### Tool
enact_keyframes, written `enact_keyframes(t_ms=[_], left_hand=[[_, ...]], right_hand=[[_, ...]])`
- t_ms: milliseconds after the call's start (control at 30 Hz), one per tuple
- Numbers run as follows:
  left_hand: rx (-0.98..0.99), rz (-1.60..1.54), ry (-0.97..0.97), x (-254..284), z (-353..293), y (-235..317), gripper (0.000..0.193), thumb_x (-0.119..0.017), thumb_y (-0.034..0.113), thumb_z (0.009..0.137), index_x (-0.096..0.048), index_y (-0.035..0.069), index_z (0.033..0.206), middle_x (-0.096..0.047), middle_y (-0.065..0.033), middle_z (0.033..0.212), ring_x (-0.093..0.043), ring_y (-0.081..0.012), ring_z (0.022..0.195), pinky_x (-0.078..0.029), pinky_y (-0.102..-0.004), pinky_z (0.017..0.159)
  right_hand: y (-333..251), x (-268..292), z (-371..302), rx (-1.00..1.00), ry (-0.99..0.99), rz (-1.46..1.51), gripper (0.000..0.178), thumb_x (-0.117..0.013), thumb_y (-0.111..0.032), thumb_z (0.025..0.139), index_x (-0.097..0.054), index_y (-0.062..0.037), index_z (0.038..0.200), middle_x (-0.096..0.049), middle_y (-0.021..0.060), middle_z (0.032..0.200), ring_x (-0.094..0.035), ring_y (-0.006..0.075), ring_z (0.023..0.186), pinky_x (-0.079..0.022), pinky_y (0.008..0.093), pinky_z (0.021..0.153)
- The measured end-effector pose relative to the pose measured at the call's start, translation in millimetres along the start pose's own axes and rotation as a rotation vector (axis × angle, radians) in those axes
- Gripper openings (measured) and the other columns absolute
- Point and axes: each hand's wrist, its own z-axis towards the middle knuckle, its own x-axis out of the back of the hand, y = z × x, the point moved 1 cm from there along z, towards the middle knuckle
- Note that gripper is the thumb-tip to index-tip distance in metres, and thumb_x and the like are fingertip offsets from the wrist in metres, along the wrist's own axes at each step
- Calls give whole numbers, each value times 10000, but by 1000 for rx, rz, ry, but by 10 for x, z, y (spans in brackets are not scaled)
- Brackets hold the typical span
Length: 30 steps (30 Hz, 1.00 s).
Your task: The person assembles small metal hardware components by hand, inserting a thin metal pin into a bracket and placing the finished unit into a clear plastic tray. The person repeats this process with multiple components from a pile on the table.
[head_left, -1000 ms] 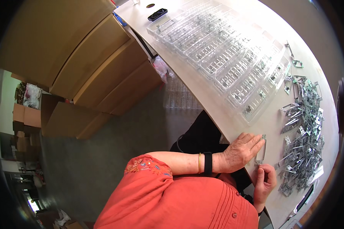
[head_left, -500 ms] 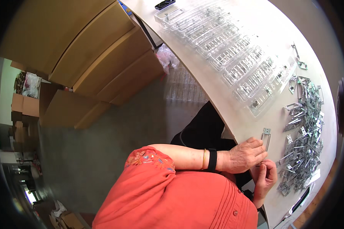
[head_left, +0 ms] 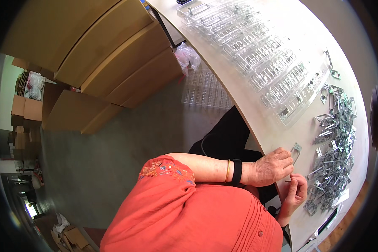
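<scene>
1. Compared with half a second ago, the slim, silvery, open rectangular metal frame (head_left: pixel 297 148) leans further toward the grey heap of loose metal frames (head_left: pixel 332 164), and less of it shows past the fingers; the whole view has shifted slightly too.
2. The bare left hand (head_left: pixel 273 169), left of the heap, has its fingers closed on that frame, whose far end sticks out beyond the fingertips.
3. The bare right hand (head_left: pixel 296 194), just left of the heap's near part, has thumb and forefinger pinched nearly together at a thin dark sliver (head_left: pixel 287 181); I cannot tell whether this is separate or the frame's own end.
4. The frame is above the white tabletop (head_left: pixel 277 136), left of the heap and apart from it; whether it touches the surface is unclear.
5. Progress looks partial: beyond and left of the heap, the clear plastic compartment trays (head_left: pixel 284 121) already hold many small metal pieces, while the frame is in hand and the large heap remains loose.
</scene>
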Motion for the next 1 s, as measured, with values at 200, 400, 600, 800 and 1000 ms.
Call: enact_keyframes(t_ms=[200, 400, 600, 800, 1000], left_hand=[[-13, 23, 47, 65, 32, -13, 182, -637, 179, 875, -632, 36, 987, -632, -123, 1090, -611, -319, 1144, -480, -431, 1063], [17, 72, 10, 59, 64, -20, 162, -639, 188, 860, -616, 54, 948, -608, -101, 1029, -602, -299, 1099, -480, -419, 1039], [7, 101, 4, 43, 55, -37, 176, -633, 197, 862, -621, 53, 961, -606, -99, 1022, -603, -292, 1087, -477, -419, 1031], [-10, 126, 29, 17, 51, -38, 203, -626, 200, 861, -641, 40, 985, -611, -94, 1025, -604, -286, 1079, -472, -411, 1030], [-37, 132, 6, -20, 25, -48, 193, -630, 197, 855, -651, 40, 966, -612, -89, 1021, -601, -276, 1062, -465, -398, 1023]], right_hand=[[12, -3, -9, -28, 47, 21, 94, -655, -97, 1108, -665, -8, 1080, -679, 154, 1185, -612, 132, 974, -487, 232, 793], [81, 39, -23, -62, 54, 13, 98, -655, -106, 1110, -665, -13, 1080, -679, 145, 1188, -592, 110, 918, -472, 222, 752], [85, 32, -14, -46, 51, -3, 106, -661, -119, 1112, -673, -21, 1075, -688, 120, 1190, -560, 91, 869, -438, 217, 723], [165, 46, -8, 56, 49, -77, 120, -656, -139, 1124, -684, -27, 1093, -702, 75, 1198, -507, 35, 751, -397, 198, 653], [15, -1, -1, -20, 48, -67, 120, -660, -97, 1104, -664, 9, 1049, -690, 144, 1163, -637, 182, 1040, -496, 303, 942]])
